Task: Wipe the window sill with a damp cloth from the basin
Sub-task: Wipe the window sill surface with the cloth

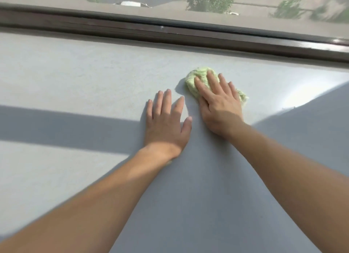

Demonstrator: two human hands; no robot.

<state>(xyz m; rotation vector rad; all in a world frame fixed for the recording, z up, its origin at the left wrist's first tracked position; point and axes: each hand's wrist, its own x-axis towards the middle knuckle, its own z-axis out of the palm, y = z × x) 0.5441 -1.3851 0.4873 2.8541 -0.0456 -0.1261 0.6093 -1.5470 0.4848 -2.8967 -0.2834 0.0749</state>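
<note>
A wide pale grey window sill (pixel 85 79) fills the view. A crumpled light green cloth (pixel 193 79) lies on it right of centre, not far from the window frame. My right hand (pixel 219 103) presses flat on the cloth with fingers spread, covering most of it. My left hand (pixel 167 122) rests flat on the bare sill just left of the cloth, fingers apart, holding nothing. The basin is out of view.
A dark brown window frame (pixel 170 33) runs along the far edge of the sill, with glass above it showing trees and cars outside. Shadow bands cross the sill at the left and lower middle.
</note>
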